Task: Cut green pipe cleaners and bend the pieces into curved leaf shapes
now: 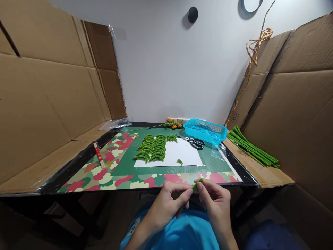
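My left hand (173,199) and my right hand (214,199) meet in front of the table's near edge. Both pinch a short length of green pipe cleaner (195,185) between thumb and fingers. Part of it is hidden behind the left fingers. Beyond them, a white paper sheet (183,152) carries two full columns and one short column of curved green leaf-like pieces (158,147). A small looped green piece (179,161) lies alone near the sheet's front edge.
Black-handled scissors (195,143) lie right of the sheet, before a blue plastic basket (205,130). Long green stems (252,149) rest at the right. Orange flowers (173,123) lie at the back, and wrapped chopsticks (99,155) at the left. Cardboard walls (52,86) flank the table.
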Motion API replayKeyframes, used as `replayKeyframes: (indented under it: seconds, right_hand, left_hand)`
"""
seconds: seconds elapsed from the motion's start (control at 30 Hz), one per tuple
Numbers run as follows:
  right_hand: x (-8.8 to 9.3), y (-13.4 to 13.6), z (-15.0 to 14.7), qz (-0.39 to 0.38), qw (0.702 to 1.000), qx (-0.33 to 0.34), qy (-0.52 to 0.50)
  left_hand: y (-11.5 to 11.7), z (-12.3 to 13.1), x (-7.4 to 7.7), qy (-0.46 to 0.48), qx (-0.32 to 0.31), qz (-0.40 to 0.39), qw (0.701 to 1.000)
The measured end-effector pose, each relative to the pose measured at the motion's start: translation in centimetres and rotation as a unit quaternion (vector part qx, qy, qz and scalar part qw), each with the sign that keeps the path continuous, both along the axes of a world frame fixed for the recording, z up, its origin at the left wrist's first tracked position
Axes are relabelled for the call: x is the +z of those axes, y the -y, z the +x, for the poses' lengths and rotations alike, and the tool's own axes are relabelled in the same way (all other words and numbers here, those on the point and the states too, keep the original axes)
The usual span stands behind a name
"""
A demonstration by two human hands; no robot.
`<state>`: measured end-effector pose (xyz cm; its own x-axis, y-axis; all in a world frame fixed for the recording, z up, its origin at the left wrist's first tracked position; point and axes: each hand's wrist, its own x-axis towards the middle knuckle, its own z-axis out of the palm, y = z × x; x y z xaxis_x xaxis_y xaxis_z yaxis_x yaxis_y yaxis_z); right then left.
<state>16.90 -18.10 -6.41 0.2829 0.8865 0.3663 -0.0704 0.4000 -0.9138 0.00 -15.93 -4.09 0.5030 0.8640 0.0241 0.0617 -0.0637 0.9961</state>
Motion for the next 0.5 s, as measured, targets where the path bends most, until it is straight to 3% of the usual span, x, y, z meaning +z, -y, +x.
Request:
replayKeyframes:
  seconds: [0.23, 0.5]
  right_hand:
    - [-0.36, -0.07, 0.52, -0.007, 0.997, 0.069, 0.039]
    - [-0.20, 0.21, 0.43, 0.023, 0.997, -0.005, 0.073]
  left_hand:
    - [0.31, -0.18, 0.71, -0.046, -0.001, 0.032, 0.998]
    - [0.49, 0.10, 0.57, -0.050, -0.003, 0.015, 0.999]
